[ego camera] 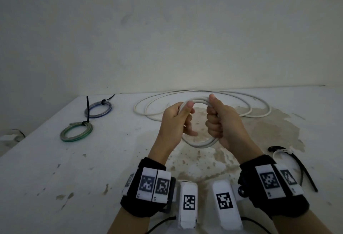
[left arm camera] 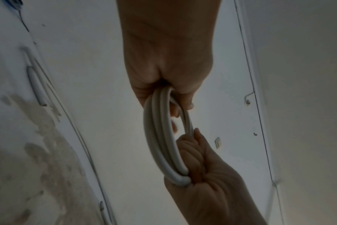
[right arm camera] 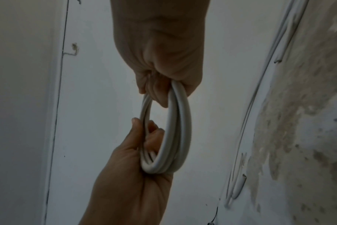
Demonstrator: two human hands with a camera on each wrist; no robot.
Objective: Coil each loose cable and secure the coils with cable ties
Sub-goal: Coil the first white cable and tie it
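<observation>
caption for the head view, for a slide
Both hands, left hand and right hand, grip a white cable coil above the table.

head: above, facing forward-down over bench (ego camera: pixel 55 168)
wrists: close-up along each hand
shared: white coil (ego camera: pixel 199 143) held between both hands

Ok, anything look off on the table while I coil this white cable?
Mostly the table: a broad brownish stain with flaking specks spreads beneath both hands. Much of the white cable lies loose behind them. The blue coil and green coil look neatly tied.
</observation>
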